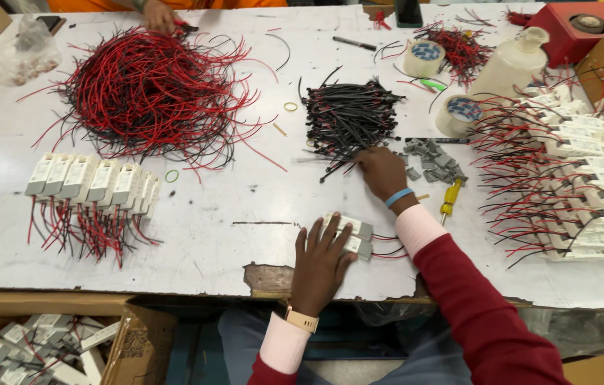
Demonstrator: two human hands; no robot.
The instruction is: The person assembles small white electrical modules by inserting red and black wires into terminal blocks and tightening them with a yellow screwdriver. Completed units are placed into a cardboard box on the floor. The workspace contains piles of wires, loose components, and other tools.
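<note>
While left hand pins white driver boxes flat, open-palmed, right hand pinches at black cable ties just beyond the boxes; pinch contents unclear.

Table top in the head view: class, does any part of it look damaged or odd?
Yes. At the near edge of the white table, a patch of the surface has chipped away, baring brown board just left of the left hand. A dark crack also runs across the white top above it.
</note>
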